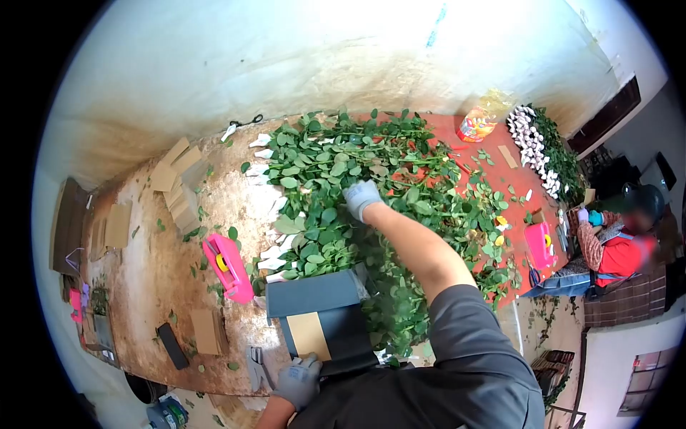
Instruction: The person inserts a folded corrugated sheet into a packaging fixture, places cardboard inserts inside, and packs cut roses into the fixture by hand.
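Gloved in grey, my right hand [362, 199] reaches into the leafy green stems [336, 168] at the middle of the table; its fingers are bent among the leaves, and what they hold, if anything, is hidden. My left hand [299, 380], also in a grey glove, rests at the near edge by a tan cardboard strip [309, 334] lying on dark sheets [314, 293]. White-wrapped flower heads [264, 154] line the left side of the stems. A stapler [257, 368] lies left of my left hand, and a pink tape dispenser [229, 269] stands farther up.
Cardboard pieces [171, 175] lie at the back left, scissors [250, 120] by the wall. A black phone-like object [172, 346] is at the front left. On the right are a second pink dispenser [539, 245], wrapped flowers [532, 146] and a person in red [620, 256].
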